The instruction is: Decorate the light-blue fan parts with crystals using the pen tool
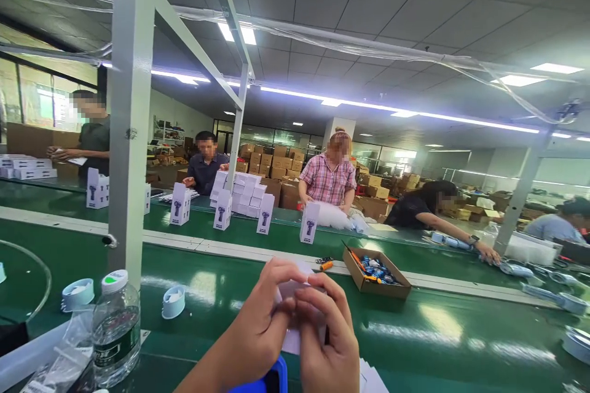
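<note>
Both my hands are raised together low in the middle of the view. My left hand and my right hand pinch a small white paper piece between their fingertips; most of it is hidden by the fingers. A blue object shows just below my left hand, largely covered. More white sheets lie at the bottom edge under my right hand.
A water bottle stands at lower left beside white round caps. A cardboard tray of small parts sits on the green conveyor. White product boxes stand along the far belt, where several people work. A metal post rises at left.
</note>
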`<state>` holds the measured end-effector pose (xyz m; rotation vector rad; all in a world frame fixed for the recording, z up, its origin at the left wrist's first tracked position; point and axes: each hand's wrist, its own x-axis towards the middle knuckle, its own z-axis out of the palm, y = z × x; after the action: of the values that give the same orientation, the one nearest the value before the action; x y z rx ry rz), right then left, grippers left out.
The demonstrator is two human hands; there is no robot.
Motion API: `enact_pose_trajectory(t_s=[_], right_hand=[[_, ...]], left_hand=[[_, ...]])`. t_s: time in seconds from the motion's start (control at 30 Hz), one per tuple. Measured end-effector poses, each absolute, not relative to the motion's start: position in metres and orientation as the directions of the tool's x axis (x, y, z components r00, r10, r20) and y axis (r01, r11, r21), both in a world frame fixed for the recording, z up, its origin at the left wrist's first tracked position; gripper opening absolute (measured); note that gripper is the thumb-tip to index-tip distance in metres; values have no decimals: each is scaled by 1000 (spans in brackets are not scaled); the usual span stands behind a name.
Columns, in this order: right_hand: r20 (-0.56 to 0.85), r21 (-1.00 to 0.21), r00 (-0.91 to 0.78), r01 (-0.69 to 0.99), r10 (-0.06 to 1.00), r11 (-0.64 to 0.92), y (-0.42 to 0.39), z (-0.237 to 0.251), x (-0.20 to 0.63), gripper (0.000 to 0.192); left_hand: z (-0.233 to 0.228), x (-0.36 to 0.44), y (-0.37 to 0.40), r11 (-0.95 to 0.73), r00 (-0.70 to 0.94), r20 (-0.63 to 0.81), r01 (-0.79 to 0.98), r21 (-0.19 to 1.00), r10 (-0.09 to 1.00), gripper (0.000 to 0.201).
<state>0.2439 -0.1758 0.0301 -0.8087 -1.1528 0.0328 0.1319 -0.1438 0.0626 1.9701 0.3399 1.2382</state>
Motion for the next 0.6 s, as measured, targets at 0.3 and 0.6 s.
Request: enact_pose_trajectory(t_s=[0.3, 0.6], right_hand=[[674, -657, 489, 55, 553, 752, -185, 27, 253, 20], [697, -563, 463, -119, 548, 818, -162, 23, 270, 51]], left_hand=[[49, 117, -137, -850, 645, 689, -114, 514, 330, 89], [53, 95, -146, -751, 354, 774, -236, 617, 525, 44]])
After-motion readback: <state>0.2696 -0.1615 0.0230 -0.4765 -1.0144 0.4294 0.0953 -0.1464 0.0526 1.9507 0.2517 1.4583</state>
